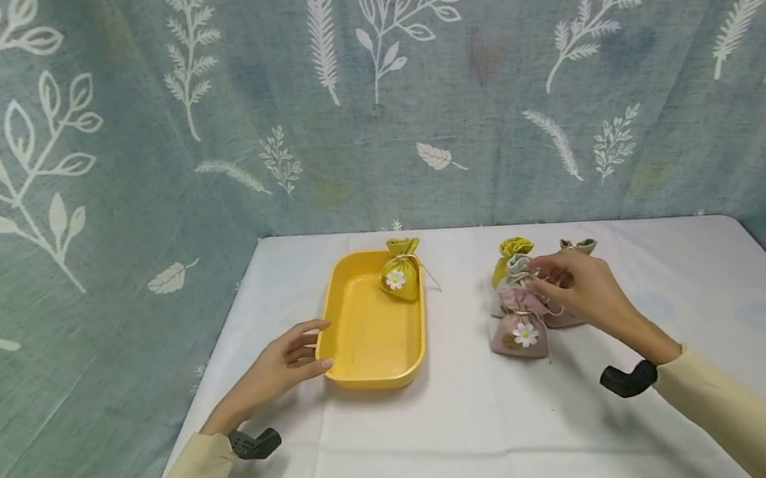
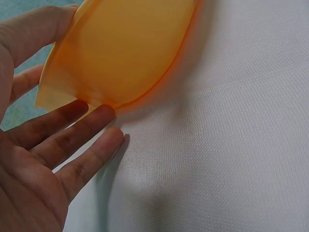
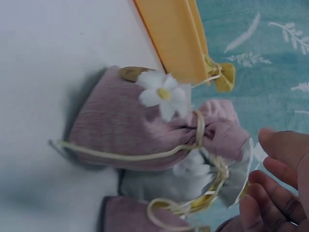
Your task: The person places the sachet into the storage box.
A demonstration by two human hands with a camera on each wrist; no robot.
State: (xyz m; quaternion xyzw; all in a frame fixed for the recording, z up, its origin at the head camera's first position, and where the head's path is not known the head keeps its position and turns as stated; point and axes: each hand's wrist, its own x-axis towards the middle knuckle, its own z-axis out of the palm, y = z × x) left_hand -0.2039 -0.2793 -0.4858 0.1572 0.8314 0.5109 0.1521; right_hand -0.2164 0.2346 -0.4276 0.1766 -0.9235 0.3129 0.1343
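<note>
My left hand (image 1: 283, 367) touches the near-left edge of a yellow tray (image 1: 379, 379), fingers loosely extended along its outer wall. At the tray's far right corner, a yellow-green drawstring pouch (image 1: 400, 271) with a white flower leans on the rim. My right hand (image 1: 582, 290) hovers over a cluster of pouches, thumb and fingertips beside the gathered neck of a grey pouch (image 3: 154, 186), with nothing plainly pinched. In front lies a pink pouch (image 1: 520, 330) with a white flower and pale cord. Another yellow-green pouch (image 1: 503, 257) stands behind; a mauve pouch (image 1: 565, 318) is partly hidden by the hand.
A white cloth (image 1: 407, 472) covers the table. Blue-green curtains (image 1: 292, 60) with white leaf prints rise behind it and at the sides. Dark wrist devices (image 1: 630, 379) sit at both cuffs.
</note>
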